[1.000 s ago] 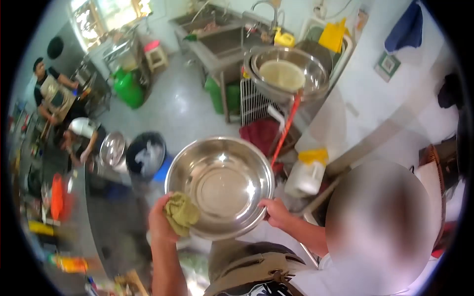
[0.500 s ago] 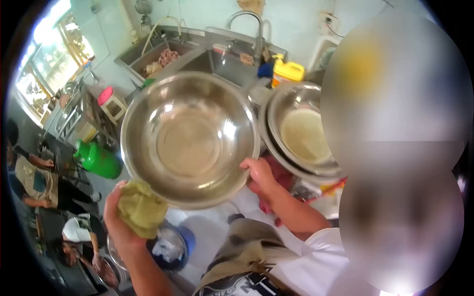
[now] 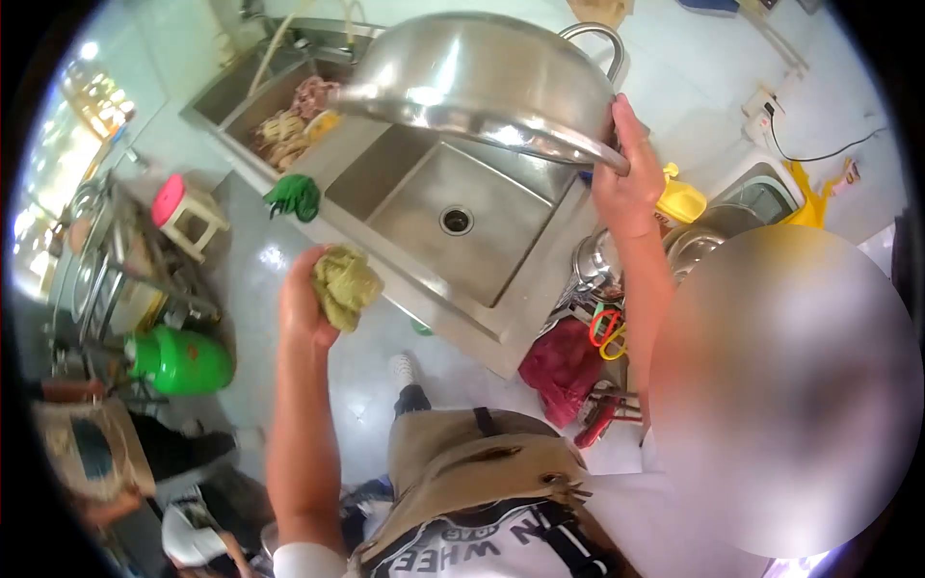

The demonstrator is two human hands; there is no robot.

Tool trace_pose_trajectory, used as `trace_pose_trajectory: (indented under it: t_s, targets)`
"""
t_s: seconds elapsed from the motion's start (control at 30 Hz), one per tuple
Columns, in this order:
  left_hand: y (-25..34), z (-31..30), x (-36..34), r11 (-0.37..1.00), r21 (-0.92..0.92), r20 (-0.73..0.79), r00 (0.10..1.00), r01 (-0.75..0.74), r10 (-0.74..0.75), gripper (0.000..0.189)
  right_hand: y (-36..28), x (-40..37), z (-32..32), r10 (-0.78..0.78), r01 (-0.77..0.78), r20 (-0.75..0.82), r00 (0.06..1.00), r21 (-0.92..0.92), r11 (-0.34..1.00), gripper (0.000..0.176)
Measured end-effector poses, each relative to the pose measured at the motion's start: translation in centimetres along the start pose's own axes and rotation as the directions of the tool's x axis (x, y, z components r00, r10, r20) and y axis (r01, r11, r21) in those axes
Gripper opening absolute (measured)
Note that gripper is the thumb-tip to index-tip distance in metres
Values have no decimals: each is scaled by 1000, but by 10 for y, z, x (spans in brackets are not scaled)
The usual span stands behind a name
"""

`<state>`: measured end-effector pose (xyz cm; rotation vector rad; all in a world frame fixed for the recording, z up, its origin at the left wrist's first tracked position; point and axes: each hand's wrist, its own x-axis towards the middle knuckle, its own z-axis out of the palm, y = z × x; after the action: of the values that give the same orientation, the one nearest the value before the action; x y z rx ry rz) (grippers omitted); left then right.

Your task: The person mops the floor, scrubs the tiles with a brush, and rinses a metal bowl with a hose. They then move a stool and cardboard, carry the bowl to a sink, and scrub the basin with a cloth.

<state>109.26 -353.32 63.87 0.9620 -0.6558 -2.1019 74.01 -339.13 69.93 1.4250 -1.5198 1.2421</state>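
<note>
My right hand (image 3: 628,178) grips the rim of a large stainless steel basin (image 3: 482,72). Tilted over, the basin shows its shiny outer wall and hangs above the back of a metal sink (image 3: 434,246). A bunched yellow-green cloth (image 3: 345,286) is held in my left hand (image 3: 303,301), low in front of the sink's near edge and apart from the basin. The basin's inside is turned out of sight. Behind it the curved faucet (image 3: 602,43) partly shows.
Pale and pinkish food lies in the left sink (image 3: 289,125). A green scrubbing mesh (image 3: 294,197) sits on the edge. At right are a yellow jug (image 3: 681,197) and a maroon cloth (image 3: 562,371). A green gas cylinder (image 3: 183,358) stands left, near other people (image 3: 101,453).
The basin has moved from in front of me to over the sink and turned from facing me to tipped over. My view has shifted toward the sink; the cloth stays in my left hand.
</note>
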Motion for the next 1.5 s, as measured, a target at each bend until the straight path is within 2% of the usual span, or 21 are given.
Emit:
trace_pose_trajectory:
  t_s: [0.13,0.27,0.33,0.4,0.5,0.57,0.6,0.63,0.67,0.73,0.77,0.8,0.83,0.87,0.93,1.07,1.13,1.23,1.33,1.4,1.5]
  targets:
    - [-20,-21,156,982,76,43,983,174,-178,24,-7,26,34,-149,156,91,985,-87,984,56]
    - [-53,-10,261,890,297,-66,937,347,-344,17,-17,31,50,-107,142,135,985,-285,948,48]
    - [-87,-45,336,787,457,-26,891,414,-453,14,-15,23,46,-25,52,82,996,-342,938,47]
    - [-131,-75,394,840,432,74,915,329,-396,21,-16,9,19,85,-46,61,994,-477,878,48]
    - [-146,-61,443,644,741,65,935,190,-350,21,-31,-7,-15,363,-494,-342,867,-494,715,43]
    - [-142,-34,447,374,927,145,945,-27,-292,19,-39,-21,-52,461,-736,-580,671,-450,506,25]
    - [-144,-21,443,-180,828,483,839,-531,-252,18,-47,-23,-78,546,-871,-683,486,-429,238,19]
    - [-142,-3,429,-575,322,784,553,-752,-284,18,-50,-36,-108,564,-930,-740,367,-272,248,23]
    - [-145,18,408,-650,37,907,298,-759,-296,18,-53,-47,-137,531,-927,-779,334,-168,336,26]
    - [-134,88,322,-198,538,750,572,-819,-332,22,-68,-48,-190,346,-929,-877,334,-243,281,15]
    - [-130,130,272,60,781,592,708,-621,-385,24,-56,-76,-237,446,-878,-889,100,132,461,16]
    - [-131,166,225,154,816,563,706,-557,-430,26,-65,-67,-257,434,-849,-901,7,224,478,15]
    - [-147,189,199,252,774,626,646,-581,-436,28,-71,-70,-280,443,-839,-896,26,222,496,16]
    - [-164,213,168,346,725,687,584,-596,-433,30,-73,-61,-295,381,-839,-917,-117,296,456,18]
    - [-182,278,98,203,514,812,397,-833,-428,33,-57,-101,-357,481,-731,-872,-88,384,564,22]
    - [-308,358,20,288,480,777,249,-829,-578,32,-32,-160,-437,411,-821,-887,-210,388,418,29]
    - [-375,379,3,58,279,816,205,-959,-540,27,-35,-157,-449,432,-759,-875,-221,433,487,28]
    - [-446,395,3,-200,393,576,410,-897,-708,31,-35,-175,-483,446,-740,-864,-235,457,494,29]
    - [-469,392,6,-199,510,564,500,-837,-657,35,-36,-186,-512,497,-716,-845,-198,471,515,31]
    - [-471,400,17,-167,311,687,343,-936,-640,36,-37,-170,-512,493,-731,-859,-141,426,533,23]
    - [-402,442,25,-28,269,803,241,-963,-545,37,-30,-173,-532,480,-797,-877,-22,305,521,13]
